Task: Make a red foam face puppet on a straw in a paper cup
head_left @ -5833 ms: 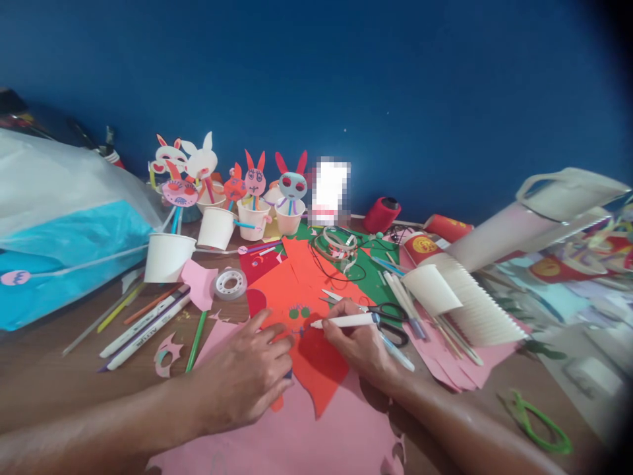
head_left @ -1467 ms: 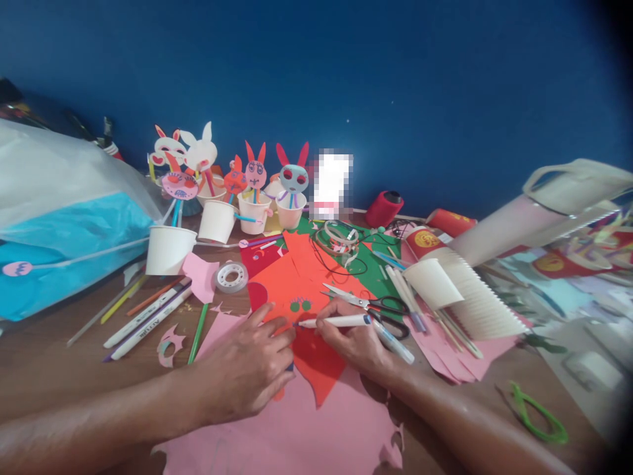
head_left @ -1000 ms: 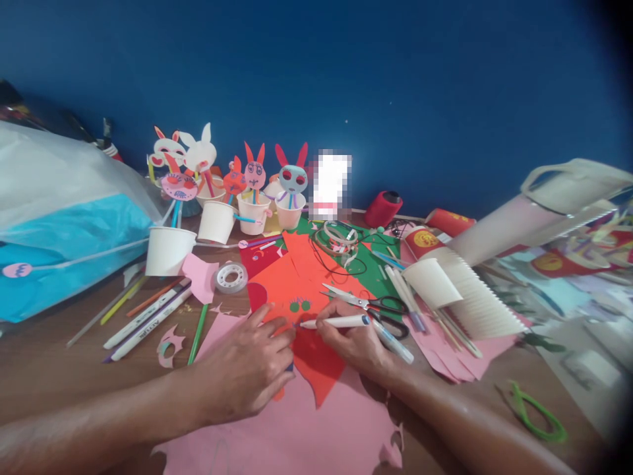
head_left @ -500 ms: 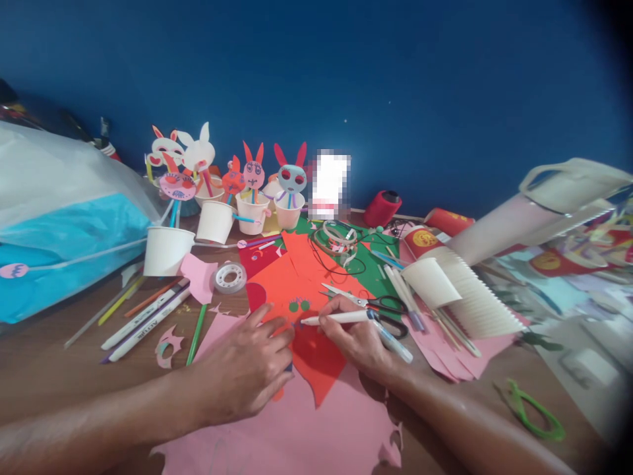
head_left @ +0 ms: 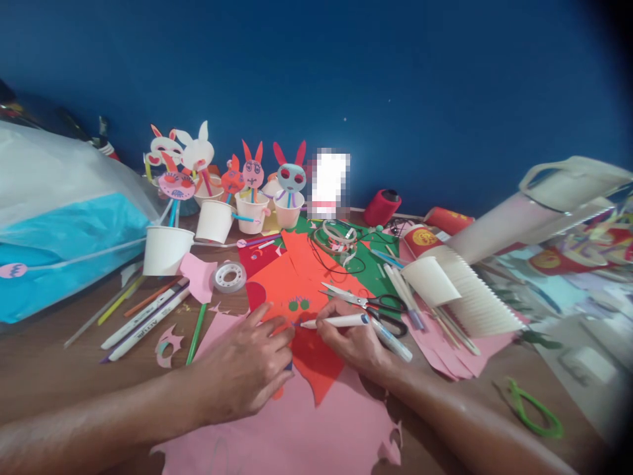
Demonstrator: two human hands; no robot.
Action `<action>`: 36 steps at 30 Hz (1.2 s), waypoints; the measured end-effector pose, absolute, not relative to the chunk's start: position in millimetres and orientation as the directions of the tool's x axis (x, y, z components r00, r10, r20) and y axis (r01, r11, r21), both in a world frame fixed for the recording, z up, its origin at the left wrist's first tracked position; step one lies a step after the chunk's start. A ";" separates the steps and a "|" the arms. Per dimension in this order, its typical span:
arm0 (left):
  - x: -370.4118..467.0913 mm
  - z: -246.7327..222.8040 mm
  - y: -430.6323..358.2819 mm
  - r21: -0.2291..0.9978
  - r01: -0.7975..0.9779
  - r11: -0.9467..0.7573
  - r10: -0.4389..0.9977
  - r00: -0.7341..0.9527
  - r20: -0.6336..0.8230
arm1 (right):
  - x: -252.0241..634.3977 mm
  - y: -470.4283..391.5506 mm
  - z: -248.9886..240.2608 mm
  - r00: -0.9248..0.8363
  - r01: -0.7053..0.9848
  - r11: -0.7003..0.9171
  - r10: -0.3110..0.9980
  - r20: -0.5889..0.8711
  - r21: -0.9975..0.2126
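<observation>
Brown table (head_left: 119,373) — hands (head_left: 252,366) (head_left: 359,340) close together

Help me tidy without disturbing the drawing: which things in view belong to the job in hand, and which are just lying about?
In use, by the look of it:
white marker, in the right fingers
orange paper with green eyes, under the left fingers
pink sheet beneath

Apparently just lying about:
black-handled scissors
tape roll
red spool
green stick

There's room over the counter (head_left: 47,373) at the lower left, but a big bag (head_left: 74,204) blocks above it, the left hand (head_left: 244,366) fills the lower middle, and cups (head_left: 168,252) crowd left of center.
</observation>
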State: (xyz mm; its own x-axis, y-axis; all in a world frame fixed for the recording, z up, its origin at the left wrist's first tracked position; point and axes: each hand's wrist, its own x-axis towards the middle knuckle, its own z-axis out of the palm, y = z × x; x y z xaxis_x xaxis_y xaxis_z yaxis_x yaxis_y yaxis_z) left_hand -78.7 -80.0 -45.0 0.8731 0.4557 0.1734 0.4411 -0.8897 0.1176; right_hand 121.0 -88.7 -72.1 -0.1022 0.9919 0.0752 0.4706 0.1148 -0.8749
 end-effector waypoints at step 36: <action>-78.2 -46.4 -79.4 0.145 0.444 -0.884 0.464 0.872 0.159 | 129.2 -83.7 -61.8 0.008 0.055 0.018 1.000 0.018 -0.998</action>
